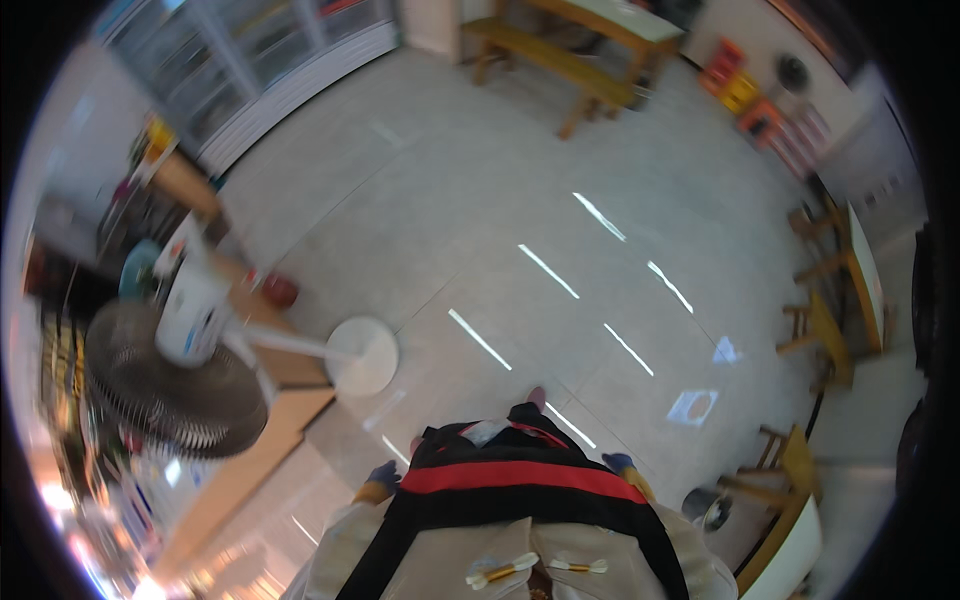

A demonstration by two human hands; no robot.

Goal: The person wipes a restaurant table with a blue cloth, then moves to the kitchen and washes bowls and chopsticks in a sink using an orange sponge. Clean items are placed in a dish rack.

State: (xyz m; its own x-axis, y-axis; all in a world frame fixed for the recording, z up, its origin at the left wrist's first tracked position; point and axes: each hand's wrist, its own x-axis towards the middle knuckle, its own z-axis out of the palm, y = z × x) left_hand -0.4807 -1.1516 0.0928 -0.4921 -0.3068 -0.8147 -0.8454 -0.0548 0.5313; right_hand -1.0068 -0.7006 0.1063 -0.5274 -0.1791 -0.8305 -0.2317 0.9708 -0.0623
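Observation:
My left hand (384,475), in a dark blue glove, hangs beside my body at the left edge of a black apron (480,510) with a red band. My right hand (619,463), gloved alike, hangs at the apron's right side. Both are small and blurred; I see no object in either, and finger positions do not show well. A pedestal fan (180,367) stands to the left, its round white base (364,356) on the grey floor (420,202). Beside it runs a wooden-edged counter (232,465).
Glass-door refrigerators (247,75) line the far left wall. A wooden bench (555,64) and table (615,16) stand ahead. Colourful stacked crates or stools (742,94) are at the far right. Tables with wooden stools (821,337) line the right side, near a bin (705,508).

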